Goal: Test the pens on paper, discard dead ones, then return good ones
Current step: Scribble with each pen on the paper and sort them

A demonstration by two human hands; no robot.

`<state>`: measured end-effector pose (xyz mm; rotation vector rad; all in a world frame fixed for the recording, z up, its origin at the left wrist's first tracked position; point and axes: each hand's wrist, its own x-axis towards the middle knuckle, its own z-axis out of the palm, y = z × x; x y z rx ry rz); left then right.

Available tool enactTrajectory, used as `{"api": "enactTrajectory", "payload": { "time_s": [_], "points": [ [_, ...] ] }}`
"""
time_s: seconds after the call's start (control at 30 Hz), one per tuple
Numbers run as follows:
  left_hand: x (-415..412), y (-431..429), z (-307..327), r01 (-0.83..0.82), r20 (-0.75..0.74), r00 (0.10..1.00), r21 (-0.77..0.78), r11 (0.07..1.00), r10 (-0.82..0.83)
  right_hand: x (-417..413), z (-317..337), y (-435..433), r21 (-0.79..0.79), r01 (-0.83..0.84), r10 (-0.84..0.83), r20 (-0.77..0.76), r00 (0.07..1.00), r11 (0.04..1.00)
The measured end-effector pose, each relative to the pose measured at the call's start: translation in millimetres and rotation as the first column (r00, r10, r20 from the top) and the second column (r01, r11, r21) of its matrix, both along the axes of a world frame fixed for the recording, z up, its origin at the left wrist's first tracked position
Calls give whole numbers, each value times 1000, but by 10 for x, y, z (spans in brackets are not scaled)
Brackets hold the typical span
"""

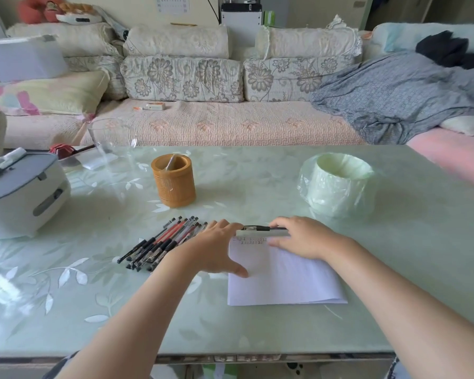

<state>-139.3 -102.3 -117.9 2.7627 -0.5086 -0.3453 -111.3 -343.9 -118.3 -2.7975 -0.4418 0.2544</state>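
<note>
A white sheet of paper (282,277) lies on the table, with small scribbles near its top edge. My right hand (304,237) grips a pale pen with a black clip (260,231), held level above the paper's top edge. My left hand (216,247) touches the pen's left end with its fingertips, thumb resting on the paper. Left of it lies a bundle of several black and red pens (162,242). A brown bamboo pen holder (174,184) with one pen inside stands further back. A small bin lined with a clear bag (338,181) stands at the right.
A white and grey lidded appliance (19,195) sits at the table's left. A clear glass jug (112,143) stands behind the holder near the far edge. A sofa with cushions (181,77) and a blue blanket runs beyond the table.
</note>
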Motion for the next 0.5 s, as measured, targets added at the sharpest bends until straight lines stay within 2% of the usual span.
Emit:
{"api": "enactTrajectory", "payload": {
  "time_s": [0.07,0.2,0.37,0.5],
  "points": [
    [10,18,29,-18,56,998,-17,1000,19,51,44,31,0,-29,29,77,997,1000],
    [58,40,107,-34,301,949,-202,979,95,92,166,122,71,-67,52,201,978,995],
    [99,-27,127,-75,323,935,-223,972,147,70,161,236,81,-145,122,238,963,986],
    [101,-107,135,-14,328,933,-370,929,145,-16,101,335,199,-185,140,224,965,962]
  ]
}}
